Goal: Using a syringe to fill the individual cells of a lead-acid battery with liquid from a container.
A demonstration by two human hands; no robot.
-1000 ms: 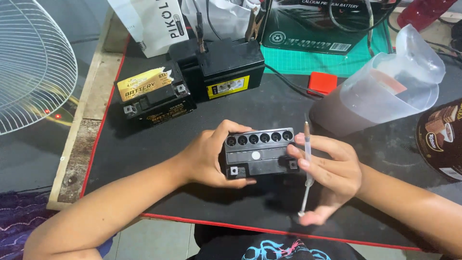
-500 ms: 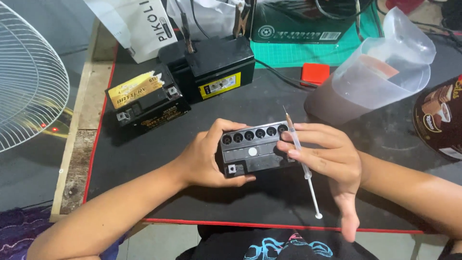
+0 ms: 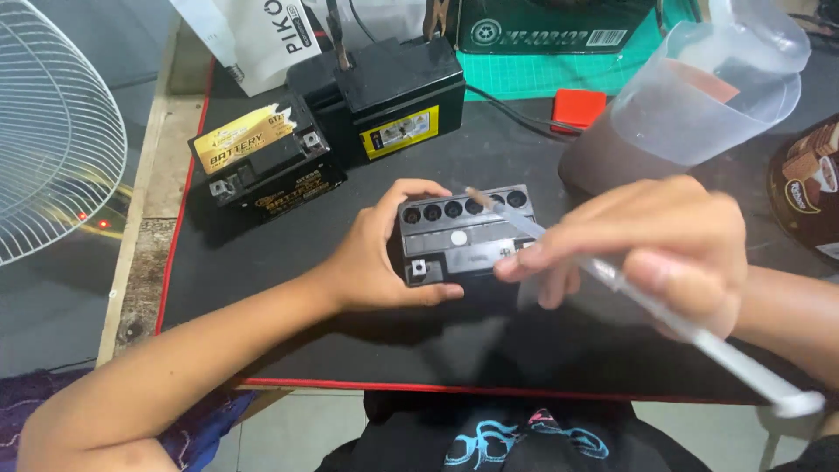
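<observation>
A small black battery (image 3: 463, 234) with a row of open round filler holes along its top lies on the black mat (image 3: 288, 288). My left hand (image 3: 380, 249) grips its left end and holds it still. My right hand (image 3: 647, 245) holds a clear plastic syringe (image 3: 629, 288), slanted, with its thin tip over the filler holes near the battery's top right and its plunger end down at the lower right.
Two more black batteries (image 3: 262, 162) (image 3: 398, 96) stand at the back left, one with a yellow label. A translucent plastic jug (image 3: 690, 96) lies at the right by a small red block (image 3: 578, 107). A wire fan guard (image 3: 44, 131) is at the left.
My right hand has lifted and turned the syringe, bringing its tip over the battery's filler holes. The view has moved closer. My left hand still holds the battery.
</observation>
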